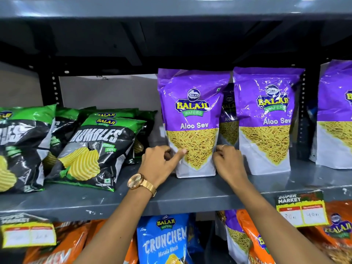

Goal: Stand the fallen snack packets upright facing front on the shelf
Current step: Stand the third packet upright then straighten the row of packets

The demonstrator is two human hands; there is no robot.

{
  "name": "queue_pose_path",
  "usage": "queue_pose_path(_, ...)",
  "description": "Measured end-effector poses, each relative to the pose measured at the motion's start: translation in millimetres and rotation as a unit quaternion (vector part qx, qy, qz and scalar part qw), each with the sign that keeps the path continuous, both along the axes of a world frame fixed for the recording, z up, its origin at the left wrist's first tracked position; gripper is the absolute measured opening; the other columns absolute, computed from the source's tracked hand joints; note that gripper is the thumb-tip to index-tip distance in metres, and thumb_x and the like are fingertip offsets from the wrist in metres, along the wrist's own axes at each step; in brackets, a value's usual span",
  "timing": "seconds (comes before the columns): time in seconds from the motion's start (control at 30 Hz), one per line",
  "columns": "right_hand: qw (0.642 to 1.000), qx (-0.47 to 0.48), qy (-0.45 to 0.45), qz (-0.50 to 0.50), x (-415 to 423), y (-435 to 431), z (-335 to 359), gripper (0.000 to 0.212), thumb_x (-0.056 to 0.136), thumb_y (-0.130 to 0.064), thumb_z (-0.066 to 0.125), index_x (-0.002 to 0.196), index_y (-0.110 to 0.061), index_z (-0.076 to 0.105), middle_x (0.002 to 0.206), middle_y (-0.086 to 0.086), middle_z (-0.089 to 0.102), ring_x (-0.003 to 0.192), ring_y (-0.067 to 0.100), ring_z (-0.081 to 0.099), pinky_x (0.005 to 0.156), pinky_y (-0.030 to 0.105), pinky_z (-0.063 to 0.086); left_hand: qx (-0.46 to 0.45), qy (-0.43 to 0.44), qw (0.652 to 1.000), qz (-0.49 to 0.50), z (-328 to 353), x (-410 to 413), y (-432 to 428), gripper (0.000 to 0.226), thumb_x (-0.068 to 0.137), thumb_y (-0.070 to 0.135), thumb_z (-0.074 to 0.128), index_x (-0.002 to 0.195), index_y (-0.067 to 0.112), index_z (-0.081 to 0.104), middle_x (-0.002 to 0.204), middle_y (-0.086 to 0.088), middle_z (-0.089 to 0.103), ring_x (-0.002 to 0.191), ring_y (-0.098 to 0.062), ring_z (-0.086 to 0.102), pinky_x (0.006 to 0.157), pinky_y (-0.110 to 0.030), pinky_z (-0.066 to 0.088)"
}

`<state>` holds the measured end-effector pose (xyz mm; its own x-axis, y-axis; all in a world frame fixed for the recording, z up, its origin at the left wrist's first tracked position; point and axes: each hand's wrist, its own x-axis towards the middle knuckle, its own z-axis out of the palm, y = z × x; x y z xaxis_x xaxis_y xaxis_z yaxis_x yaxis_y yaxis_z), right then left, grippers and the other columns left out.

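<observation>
Head view: glossy purple pouch [192, 121], crinkled plastic, tall flat shape, stood upright on grey metal shelf [190, 197], long axis vertical, printed front faced camera. Left hand [162, 164] held pouch lower left edge, thumb pressed on front, fingers curled behind. Right hand [227, 161] pinched lower right edge, fingers bent. Both arms reached up from below. Green-black chip bags [95, 147] lay leaning at left.

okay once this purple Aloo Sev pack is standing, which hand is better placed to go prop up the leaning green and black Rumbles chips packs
Left, probably. The left hand grips the Aloo Sev packet's left edge, right beside the leaning Rumbles packets. The right hand sits on the packet's far side and would have to cross over.
</observation>
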<state>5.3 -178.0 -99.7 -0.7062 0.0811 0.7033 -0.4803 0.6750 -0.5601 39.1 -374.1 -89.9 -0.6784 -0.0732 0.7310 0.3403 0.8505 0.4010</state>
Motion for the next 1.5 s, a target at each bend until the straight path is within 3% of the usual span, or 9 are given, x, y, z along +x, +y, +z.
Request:
queue_pose_path(0.37,0.996,0.026,-0.064,0.061,-12,4,-5,0.034,0.079,-0.023,0.037,0.093,-0.005,0.062,0.096,0.026,0.069,0.096,0.044,0.061,0.077,0.042,0.048,0.015,-0.005,0.999,0.037,1,-2,3,0.074,0.064,0.083,0.044,0.06,0.012,0.063,0.053,-0.002,0.066,0.068,-0.029,0.064,0.065,-0.036,0.051)
queue_pose_path(0.47,0.996,0.008,-0.068,0.061,-5,6,-2,0.037,0.079,-0.029,0.037,0.101,-0.01,0.061,0.099,0.024,0.07,0.099,0.042,0.062,0.081,0.043,0.05,0.026,0.007,0.998,0.063,5,-1,7,0.071,0.061,0.084,0.051,0.088,0.021,0.07,0.087,-0.003,0.076,0.089,-0.027,0.069,0.077,-0.039,0.055)
queue_pose_path(0.57,0.995,-0.046,-0.004,0.092,12,20,3,0.039,0.08,-0.026,0.047,0.114,-0.014,0.062,0.105,0.011,0.074,0.102,0.028,0.068,0.089,0.039,0.054,-0.013,0.137,0.983,0.118,5,8,32,0.069,0.074,0.065,0.057,0.12,0.015,0.058,0.115,-0.013,0.063,0.105,-0.034,0.058,0.091,-0.04,0.045)
queue_pose_path(0.67,0.981,-0.142,0.076,0.111,29,53,2,0.025,0.085,-0.011,0.056,0.107,-0.018,0.067,0.095,-0.002,0.074,0.088,0.007,0.069,0.081,0.018,0.052,-0.104,0.267,0.955,0.074,5,13,87,0.04,0.082,0.039,0.059,0.106,0.008,0.065,0.101,-0.014,0.065,0.093,-0.032,0.056,0.085,-0.036,0.04)
queue_pose_path(0.83,0.951,-0.226,0.209,-0.011,29,121,5,0.023,0.077,-0.01,0.061,0.099,-0.015,0.06,0.094,0.0,0.058,0.097,0.028,0.053,0.089,0.036,0.041,-0.085,0.028,0.996,0.013,15,2,175,0.034,0.086,0.045,0.054,0.095,0.013,0.063,0.096,-0.011,0.07,0.093,-0.033,0.063,0.078,-0.039,0.047)
queue_pose_path(0.93,0.964,-0.241,0.108,-0.039,5,163,4,0.051,0.075,-0.018,0.069,0.121,-0.008,0.05,0.122,0.011,0.052,0.115,0.029,0.046,0.103,0.045,0.034,-0.001,-0.056,0.998,-0.016,5,-9,209,0.046,0.084,0.058,0.054,0.095,0.015,0.063,0.094,-0.014,0.071,0.096,-0.035,0.065,0.076,-0.04,0.05)
queue_pose_path(1.03,0.956,-0.251,-0.092,0.122,-27,194,-4,0.076,0.07,-0.048,0.074,0.132,-0.014,0.047,0.134,0.001,0.056,0.124,0.017,0.051,0.112,0.044,0.036,0.015,-0.082,0.996,0.022,-3,-15,236,0.056,0.083,0.062,0.052,0.109,0.012,0.055,0.11,-0.015,0.067,0.108,-0.038,0.06,0.081,-0.04,0.047)
queue_pose_path(1.13,0.916,-0.239,-0.192,0.261,-44,209,-11,0.066,0.072,-0.058,0.07,0.126,-0.024,0.055,0.123,-0.004,0.068,0.117,0.015,0.062,0.106,0.043,0.044,0.023,-0.114,0.991,0.061,-2,-23,252,0.064,0.083,0.059,0.054,0.121,0.007,0.044,0.124,-0.017,0.058,0.116,-0.039,0.055,0.085,-0.041,0.044)
queue_pose_path(1.5,0.967,-0.042,-0.18,0.178,-50,197,-3,0.052,0.093,-0.041,0.049,0.135,-0.014,0.036,0.127,0.015,0.062,0.121,0.034,0.055,0.091,0.037,0.044,0.086,-0.09,0.985,0.123,-10,-45,253,0.063,0.077,0.064,0.059,0.109,0.012,0.046,0.112,-0.012,0.063,0.104,-0.038,0.061,0.076,-0.039,0.046)
